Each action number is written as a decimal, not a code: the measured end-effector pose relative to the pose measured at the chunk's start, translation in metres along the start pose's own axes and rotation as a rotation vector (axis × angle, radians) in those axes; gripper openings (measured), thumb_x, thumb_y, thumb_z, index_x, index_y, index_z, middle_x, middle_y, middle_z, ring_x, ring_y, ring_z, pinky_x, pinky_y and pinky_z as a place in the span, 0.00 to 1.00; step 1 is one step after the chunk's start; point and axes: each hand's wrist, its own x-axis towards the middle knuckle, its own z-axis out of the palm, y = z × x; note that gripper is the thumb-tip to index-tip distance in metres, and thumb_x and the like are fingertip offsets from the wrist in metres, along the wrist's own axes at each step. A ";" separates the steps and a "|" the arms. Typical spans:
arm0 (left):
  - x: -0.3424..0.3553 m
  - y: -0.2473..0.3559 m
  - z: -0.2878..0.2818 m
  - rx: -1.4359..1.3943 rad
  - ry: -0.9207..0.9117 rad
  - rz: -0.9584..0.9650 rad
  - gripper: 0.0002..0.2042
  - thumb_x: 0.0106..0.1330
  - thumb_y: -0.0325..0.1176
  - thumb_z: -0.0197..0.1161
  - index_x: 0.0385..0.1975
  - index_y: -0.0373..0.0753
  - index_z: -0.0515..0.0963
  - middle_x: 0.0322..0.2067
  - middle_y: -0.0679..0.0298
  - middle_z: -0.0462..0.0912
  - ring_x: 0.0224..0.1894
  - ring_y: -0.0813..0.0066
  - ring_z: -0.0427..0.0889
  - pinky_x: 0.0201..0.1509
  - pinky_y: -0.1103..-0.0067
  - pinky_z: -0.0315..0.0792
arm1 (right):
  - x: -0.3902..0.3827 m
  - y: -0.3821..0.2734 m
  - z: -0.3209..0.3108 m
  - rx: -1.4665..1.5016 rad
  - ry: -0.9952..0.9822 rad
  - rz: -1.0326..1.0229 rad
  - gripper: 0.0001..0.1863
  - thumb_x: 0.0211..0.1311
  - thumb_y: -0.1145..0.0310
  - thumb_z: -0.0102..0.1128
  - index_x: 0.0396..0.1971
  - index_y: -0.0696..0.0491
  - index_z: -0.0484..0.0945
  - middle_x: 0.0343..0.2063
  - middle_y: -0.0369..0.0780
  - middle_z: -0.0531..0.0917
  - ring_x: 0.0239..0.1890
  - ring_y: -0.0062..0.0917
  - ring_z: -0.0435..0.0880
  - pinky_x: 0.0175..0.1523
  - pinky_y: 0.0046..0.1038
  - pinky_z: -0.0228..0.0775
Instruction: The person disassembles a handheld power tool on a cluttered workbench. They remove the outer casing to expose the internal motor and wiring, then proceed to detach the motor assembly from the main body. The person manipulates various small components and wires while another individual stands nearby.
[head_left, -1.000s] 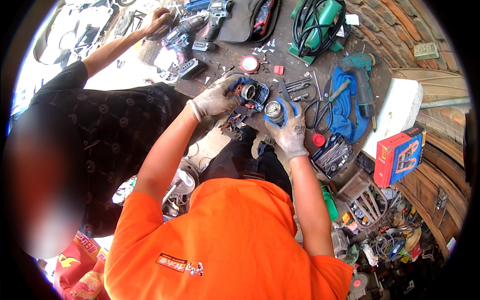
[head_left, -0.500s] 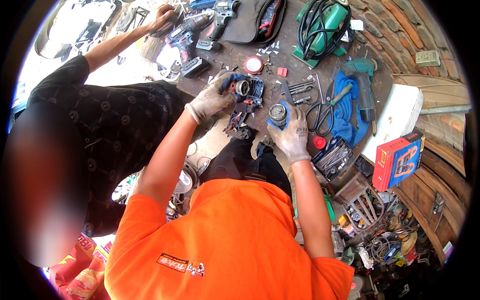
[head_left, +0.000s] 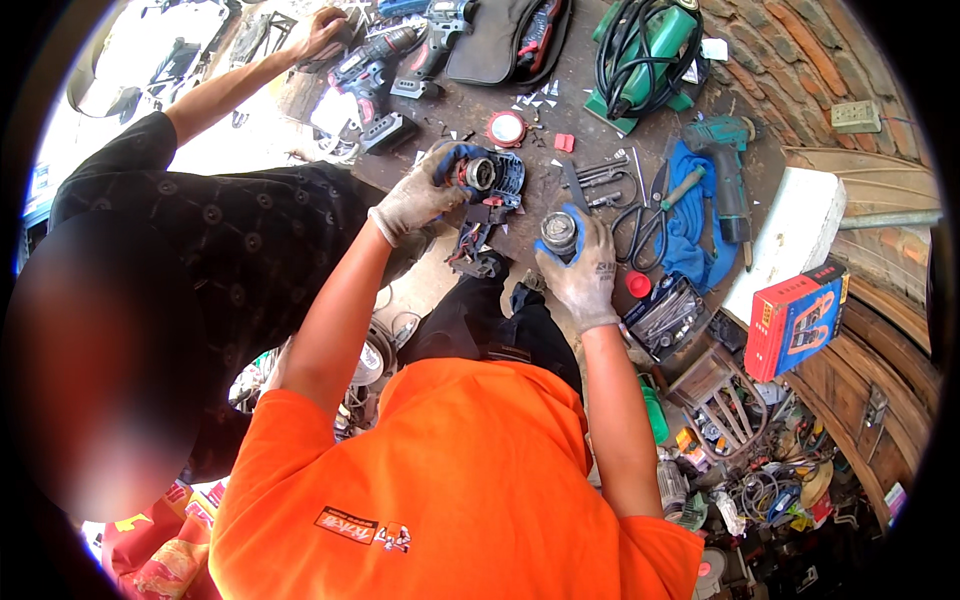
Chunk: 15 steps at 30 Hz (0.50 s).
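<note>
My left hand [head_left: 425, 190], in a pale work glove with blue fingers, is closed around a round red and black tool part with a metal ring [head_left: 479, 174]. Right behind it is an opened dark tool housing [head_left: 509, 178], with black and red pieces [head_left: 472, 240] hanging below toward the table edge. In my gloved right hand [head_left: 585, 265] sits a short grey metal cylinder that looks like a gearbox [head_left: 557, 232], its round end facing up. The two parts are apart. Scissors [head_left: 628, 232] and a flat dark blade [head_left: 573, 185] lie near my right hand.
Cordless drills [head_left: 373, 85] and a black tool case [head_left: 490, 45] lie at the far side. A green machine with coiled cable [head_left: 645, 70], a teal drill [head_left: 725, 160], a blue cloth [head_left: 690, 240] and a bit tray [head_left: 668, 318] are rightward. A co-worker's arm [head_left: 235, 95] reaches in from the left.
My left hand has turned its part slightly, so more of the ring's opening faces up. The right hand barely moves. The co-worker's head has shifted a little to the right.
</note>
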 end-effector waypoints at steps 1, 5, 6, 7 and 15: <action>0.000 -0.003 -0.002 -0.033 0.002 -0.012 0.32 0.56 0.20 0.68 0.64 0.38 0.68 0.55 0.67 0.74 0.57 0.77 0.73 0.62 0.79 0.68 | 0.000 0.000 -0.001 0.007 0.002 0.001 0.38 0.45 0.62 0.73 0.59 0.57 0.71 0.49 0.53 0.77 0.54 0.52 0.74 0.63 0.50 0.65; -0.004 -0.007 -0.008 -0.082 0.041 -0.085 0.32 0.55 0.20 0.67 0.64 0.39 0.68 0.50 0.70 0.78 0.46 0.84 0.75 0.45 0.86 0.71 | -0.002 0.000 0.000 0.014 0.017 -0.009 0.38 0.45 0.62 0.74 0.59 0.56 0.71 0.49 0.52 0.78 0.54 0.51 0.75 0.63 0.49 0.65; -0.004 -0.005 -0.009 -0.075 0.056 -0.109 0.32 0.55 0.20 0.67 0.64 0.40 0.69 0.49 0.71 0.78 0.43 0.86 0.75 0.40 0.88 0.71 | -0.002 0.000 0.001 0.012 0.026 -0.017 0.38 0.45 0.62 0.74 0.59 0.56 0.71 0.49 0.51 0.78 0.54 0.51 0.75 0.63 0.49 0.65; -0.004 -0.007 -0.008 -0.072 0.072 -0.076 0.32 0.55 0.20 0.66 0.63 0.40 0.70 0.48 0.71 0.79 0.41 0.87 0.75 0.38 0.89 0.69 | -0.002 -0.001 0.001 0.010 0.036 -0.025 0.38 0.45 0.62 0.74 0.59 0.55 0.71 0.49 0.51 0.77 0.54 0.51 0.75 0.63 0.49 0.65; -0.004 -0.012 -0.014 -0.213 0.005 -0.016 0.32 0.56 0.20 0.67 0.64 0.38 0.69 0.53 0.67 0.78 0.53 0.80 0.75 0.55 0.82 0.72 | 0.008 -0.012 0.006 0.082 0.083 -0.064 0.40 0.45 0.66 0.75 0.61 0.54 0.69 0.52 0.50 0.77 0.55 0.49 0.74 0.64 0.50 0.64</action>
